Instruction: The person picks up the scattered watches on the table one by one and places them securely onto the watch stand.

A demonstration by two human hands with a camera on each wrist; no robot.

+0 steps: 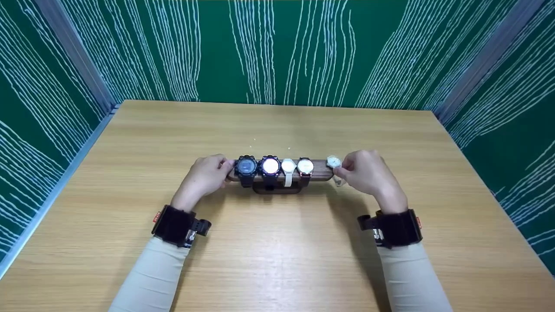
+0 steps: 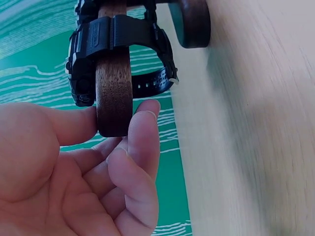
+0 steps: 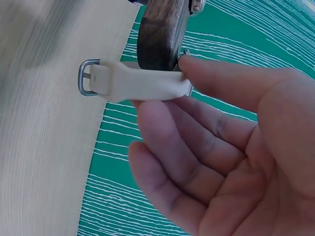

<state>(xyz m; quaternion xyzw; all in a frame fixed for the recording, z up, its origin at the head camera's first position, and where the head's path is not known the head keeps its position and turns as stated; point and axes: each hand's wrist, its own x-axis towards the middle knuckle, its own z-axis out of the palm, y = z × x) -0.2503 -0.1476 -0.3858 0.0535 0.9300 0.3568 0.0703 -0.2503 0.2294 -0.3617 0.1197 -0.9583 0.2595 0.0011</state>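
A dark wooden watch stand [image 1: 320, 170] stands on the table, its bar running left to right. My left hand [image 1: 207, 174] pinches the bar's left end between thumb and fingers, beside a black digital watch [image 1: 246, 166]. At the right end, my right hand [image 1: 367, 172] pinches a white-strapped watch [image 1: 334, 161] near its face. In the right wrist view its pale strap [image 3: 147, 84] is buckled in a loop and overlaps the bar's end. Between the hands, the bar also bears another dark watch [image 1: 270, 166], a small white watch [image 1: 288, 166] and a dark-strapped, pale-faced watch [image 1: 305, 167].
The stand's oval base [image 1: 277, 190] rests on the light wooden table [image 1: 277, 251]. Green panels with white wavy lines [image 1: 217, 52] rise behind the table and on both sides. A few tiny pale specks lie on the wood behind the stand.
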